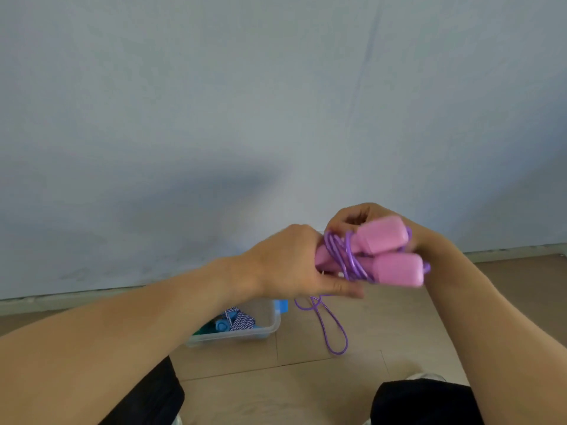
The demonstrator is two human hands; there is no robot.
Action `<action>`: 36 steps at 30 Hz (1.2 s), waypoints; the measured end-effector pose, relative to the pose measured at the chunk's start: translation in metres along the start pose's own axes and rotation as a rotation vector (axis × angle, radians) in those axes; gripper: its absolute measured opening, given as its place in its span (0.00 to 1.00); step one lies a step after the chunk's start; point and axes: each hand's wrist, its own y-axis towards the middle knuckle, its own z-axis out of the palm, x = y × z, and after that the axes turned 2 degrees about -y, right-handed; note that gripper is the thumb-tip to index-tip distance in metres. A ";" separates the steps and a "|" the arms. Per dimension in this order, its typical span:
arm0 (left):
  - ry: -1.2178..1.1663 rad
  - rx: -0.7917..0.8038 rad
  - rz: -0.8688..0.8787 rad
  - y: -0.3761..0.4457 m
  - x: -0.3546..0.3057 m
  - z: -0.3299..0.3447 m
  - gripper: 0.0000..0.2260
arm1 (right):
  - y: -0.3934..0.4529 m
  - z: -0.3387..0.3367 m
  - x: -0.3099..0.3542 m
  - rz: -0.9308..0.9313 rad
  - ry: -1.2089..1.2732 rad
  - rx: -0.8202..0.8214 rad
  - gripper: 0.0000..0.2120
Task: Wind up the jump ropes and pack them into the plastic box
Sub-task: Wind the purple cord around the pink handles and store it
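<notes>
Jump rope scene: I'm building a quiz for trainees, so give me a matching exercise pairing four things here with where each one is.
Things
1. pink handles
2. purple cord loop
3. blue and white rope
4. plastic box

Places
A. inside the box
B. on the floor by the wall
C. held side by side between the left hand and right hand
D. hanging below the hands

Pairs: 1-C, 2-D, 3-A, 4-B
</notes>
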 end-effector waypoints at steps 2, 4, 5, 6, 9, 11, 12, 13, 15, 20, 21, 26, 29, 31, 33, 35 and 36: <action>-0.074 -0.121 -0.061 0.005 0.004 -0.008 0.22 | 0.001 -0.006 -0.010 0.040 0.343 -0.135 0.07; -0.157 -0.186 -0.156 0.010 0.006 -0.013 0.23 | -0.003 -0.015 -0.017 0.195 0.200 0.078 0.25; -0.190 -0.192 -0.208 0.012 0.006 -0.013 0.24 | -0.007 -0.014 -0.015 0.198 0.075 0.103 0.27; -0.216 -0.192 -0.254 0.014 0.007 -0.012 0.24 | -0.011 -0.016 -0.012 0.191 -0.016 0.075 0.26; -0.369 -0.190 -0.381 0.018 0.013 -0.009 0.20 | -0.008 -0.008 -0.011 0.200 -0.061 0.084 0.10; -0.490 -0.192 -0.461 0.019 0.017 -0.013 0.20 | -0.010 -0.007 -0.011 0.237 -0.092 0.047 0.11; -0.519 -0.183 -0.493 0.019 0.019 -0.016 0.20 | -0.011 -0.008 -0.010 0.244 -0.127 0.028 0.13; -0.537 -0.166 -0.517 0.019 0.020 -0.020 0.21 | -0.012 -0.005 -0.007 0.240 -0.182 0.021 0.14; -0.570 -0.120 -0.541 0.017 0.023 -0.025 0.22 | -0.011 0.003 -0.004 0.240 -0.301 -0.002 0.13; -0.687 -0.112 -0.546 0.017 0.026 -0.034 0.10 | -0.012 0.024 0.006 0.233 -0.572 -0.076 0.20; -0.705 -0.133 -0.557 0.018 0.028 -0.036 0.10 | -0.014 0.028 0.008 0.222 -0.620 -0.070 0.20; -0.687 -0.148 -0.601 0.017 0.033 -0.043 0.10 | -0.020 0.036 0.017 0.199 -0.531 -0.080 0.16; -0.606 -0.131 -0.664 0.018 0.036 -0.046 0.13 | -0.022 0.035 0.017 0.082 -0.646 -0.157 0.10; -0.519 -0.141 -0.678 0.018 0.038 -0.045 0.13 | -0.022 0.035 0.018 0.017 -0.744 -0.217 0.10; -0.457 -0.170 -0.682 0.019 0.041 -0.042 0.12 | -0.024 0.036 0.019 -0.005 -0.860 -0.228 0.11; -0.404 -0.201 -0.691 0.019 0.044 -0.040 0.11 | -0.027 0.041 0.022 0.024 -0.967 -0.157 0.11; -0.363 -0.209 -0.693 0.019 0.045 -0.040 0.11 | -0.028 0.043 0.024 0.036 -1.000 -0.113 0.12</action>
